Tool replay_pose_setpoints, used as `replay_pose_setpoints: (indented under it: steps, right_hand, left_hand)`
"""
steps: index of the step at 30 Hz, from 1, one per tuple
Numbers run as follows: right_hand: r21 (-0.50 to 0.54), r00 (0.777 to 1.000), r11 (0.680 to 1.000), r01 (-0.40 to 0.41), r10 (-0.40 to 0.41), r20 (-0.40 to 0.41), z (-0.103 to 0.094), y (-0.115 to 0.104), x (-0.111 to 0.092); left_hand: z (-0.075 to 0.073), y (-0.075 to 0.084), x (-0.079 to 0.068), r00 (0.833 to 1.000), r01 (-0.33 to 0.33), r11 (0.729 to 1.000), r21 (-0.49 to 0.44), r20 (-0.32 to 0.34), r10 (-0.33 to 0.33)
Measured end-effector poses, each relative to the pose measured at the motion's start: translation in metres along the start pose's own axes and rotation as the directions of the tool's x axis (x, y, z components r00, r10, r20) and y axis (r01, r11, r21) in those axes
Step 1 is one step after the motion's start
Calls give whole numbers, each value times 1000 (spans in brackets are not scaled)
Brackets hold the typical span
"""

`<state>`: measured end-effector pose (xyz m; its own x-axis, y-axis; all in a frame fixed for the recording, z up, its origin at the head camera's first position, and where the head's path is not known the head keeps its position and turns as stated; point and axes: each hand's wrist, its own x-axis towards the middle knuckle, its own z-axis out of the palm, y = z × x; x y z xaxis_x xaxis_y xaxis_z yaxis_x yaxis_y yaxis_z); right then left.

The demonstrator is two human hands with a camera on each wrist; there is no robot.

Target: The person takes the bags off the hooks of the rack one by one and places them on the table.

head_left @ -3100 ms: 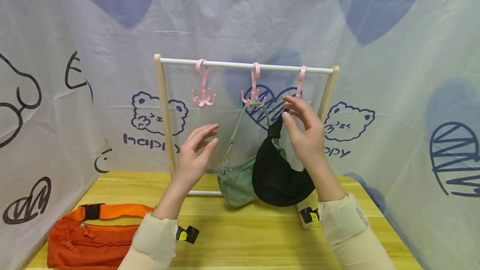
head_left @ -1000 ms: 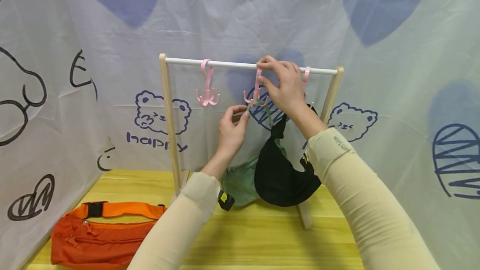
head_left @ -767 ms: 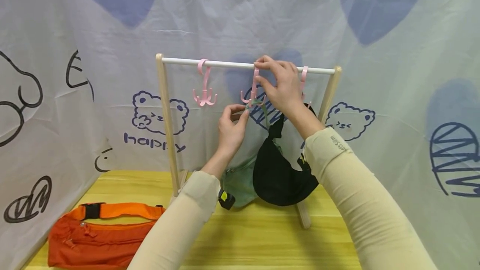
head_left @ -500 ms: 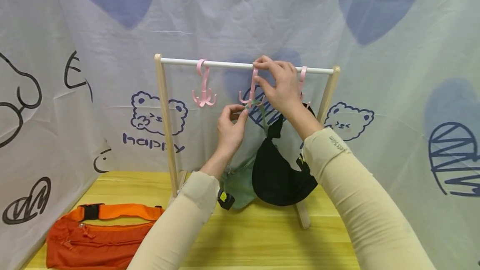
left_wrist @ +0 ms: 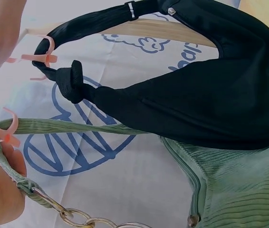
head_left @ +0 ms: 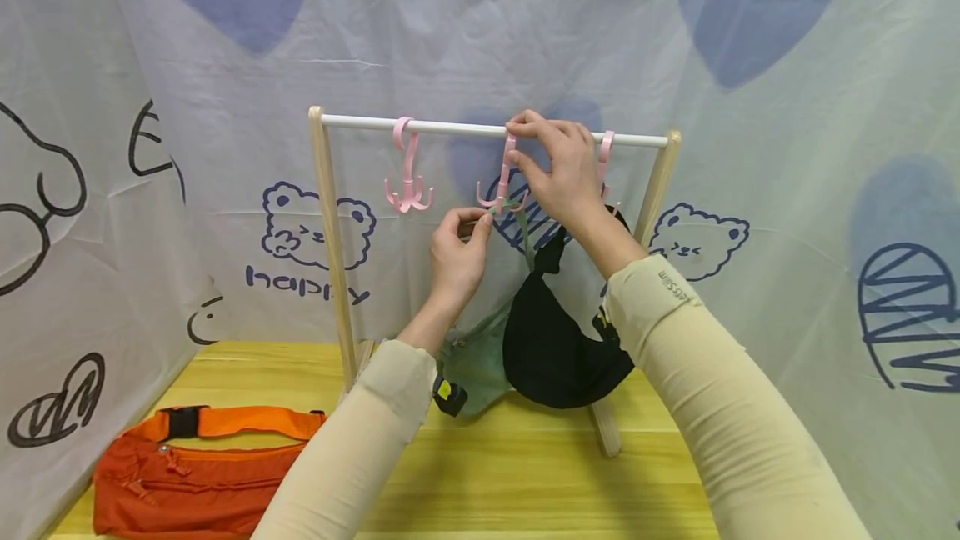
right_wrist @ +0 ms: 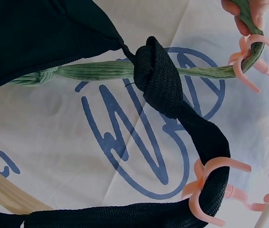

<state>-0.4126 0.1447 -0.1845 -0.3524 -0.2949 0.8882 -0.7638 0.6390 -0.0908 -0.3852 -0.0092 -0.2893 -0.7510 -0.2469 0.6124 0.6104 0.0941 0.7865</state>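
My left hand [head_left: 457, 261] pinches the green strap [left_wrist: 58, 125] of a green corduroy shoulder bag [head_left: 480, 365], right below the prongs of the middle pink hook [head_left: 503, 173]. The strap runs over a prong, with a metal chain [left_wrist: 84, 217] joined to its end. Up at the rail, my right hand [head_left: 566, 169] holds the stem of that same hook between thumb and fingers. A black sling bag [head_left: 558, 348] with a knotted strap [right_wrist: 158, 78] hangs from the right pink hook [right_wrist: 201, 175] and covers part of the green bag.
The white rail [head_left: 457, 128] of a wooden-sided rack carries the hooks. A left pink hook [head_left: 408, 182] has nothing on it. An orange-red waist bag [head_left: 195, 482] lies on the yellow wood-grain table [head_left: 510, 482] at the left. Printed cloth [head_left: 450, 23] hangs behind.
My right hand has gone from beside the black strap up and left to the middle hook. My left hand has moved right and taken the green strap; the green bag has turned slightly.
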Motion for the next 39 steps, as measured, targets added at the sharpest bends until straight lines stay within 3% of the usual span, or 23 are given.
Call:
replay_pose_setpoints:
  steps: [19, 39]
  right_hand:
    - [-5, 999, 999, -47, 48, 20, -1, -4, 1]
    - [8, 999, 1000, -17, 17, -30, 4, 0, 0]
  left_hand:
    - [-2, 7, 6, 999, -26, 1000, -2, -19, 26]
    - [-2, 19, 15, 999, 27, 1000, -11, -17, -27]
